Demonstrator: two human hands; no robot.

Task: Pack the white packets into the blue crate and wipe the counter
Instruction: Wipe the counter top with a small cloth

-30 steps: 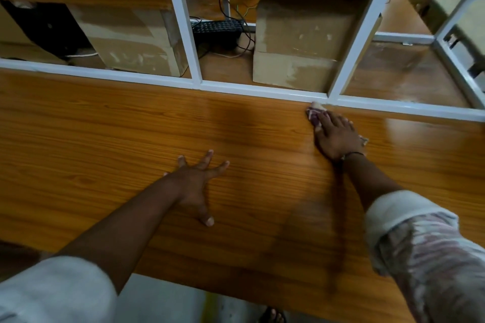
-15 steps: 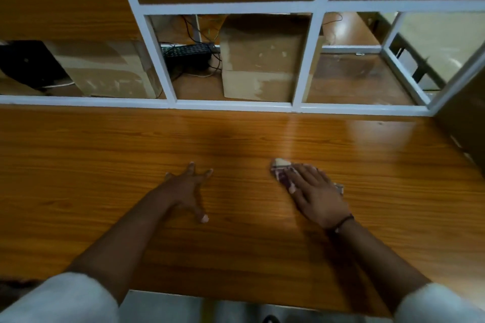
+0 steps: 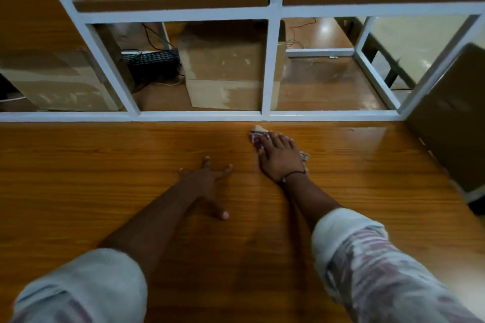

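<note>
My right hand (image 3: 279, 158) lies flat with straight fingers on a small patterned cloth (image 3: 256, 136), pressing it onto the wooden counter (image 3: 105, 178) close to the white frame at the back. Only the cloth's front tip and a corner by my wrist show. My left hand (image 3: 207, 181) rests on the counter with fingers spread, a little to the left and nearer to me. No white packets or blue crate are in view.
A white window frame (image 3: 265, 68) borders the counter's far edge. Behind the glass stand cardboard boxes (image 3: 225, 71) and a black device with cables (image 3: 154, 63). A brown panel (image 3: 451, 118) closes the counter's right end.
My right hand slid the cloth toward me from the frame, then pushed it back out to the frame's edge. My left hand stayed planted on the counter.
</note>
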